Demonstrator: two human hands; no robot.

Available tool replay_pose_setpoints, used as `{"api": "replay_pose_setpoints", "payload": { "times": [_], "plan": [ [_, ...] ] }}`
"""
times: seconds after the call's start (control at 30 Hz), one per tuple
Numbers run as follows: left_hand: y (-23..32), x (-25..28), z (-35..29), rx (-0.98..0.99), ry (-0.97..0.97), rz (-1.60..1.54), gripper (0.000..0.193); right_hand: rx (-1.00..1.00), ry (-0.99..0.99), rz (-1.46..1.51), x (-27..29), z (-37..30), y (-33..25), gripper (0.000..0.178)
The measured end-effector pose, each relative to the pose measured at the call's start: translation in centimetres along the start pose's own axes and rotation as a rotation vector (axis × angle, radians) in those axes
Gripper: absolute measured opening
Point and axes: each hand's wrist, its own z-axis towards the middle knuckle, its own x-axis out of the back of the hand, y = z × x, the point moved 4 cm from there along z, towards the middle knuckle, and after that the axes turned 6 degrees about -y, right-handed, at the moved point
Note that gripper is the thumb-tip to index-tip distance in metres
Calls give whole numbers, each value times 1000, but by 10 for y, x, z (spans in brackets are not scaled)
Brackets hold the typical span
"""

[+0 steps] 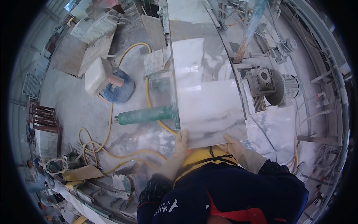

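A polished white marble slab with grey veins lies on a long machine bed in front of me, its near edge close to my yellow apron. My left hand, in a cream-coloured glove, is closed on the slab's near left corner. On the near edge, toward the right, my right hand grips in a matching glove, its thumb side at the top. The fingers under the slab are hidden. A second veined marble surface lies farther along the bed.
A green cylinder juts out left of the bed. A grey motor stands on the right. Yellow hose loops over the floor at left, near a blue drum. Scraps and slab offcuts lie lower left.
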Motion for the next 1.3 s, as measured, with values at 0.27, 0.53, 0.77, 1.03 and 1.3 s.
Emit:
{"api": "replay_pose_setpoints", "payload": {
  "times": [0.27,0.53,0.77,1.03,1.3],
  "plan": [
    [-9,6,16,-129,-78,-40,45,246,19,21,11,17,-10,48],
    [-16,10,27,-118,-53,-82,40,299,157,-213,0,12,-14,49],
    [-7,7,27,-138,-28,-65,34,135,127,-206,32,19,-18,40],
    [-16,8,40,-166,-40,-124,27,103,218,-808,111,37,-38,76],
    [-6,-1,39,-104,-60,-107,26,103,118,-402,132,49,-50,52]
  ]
}}
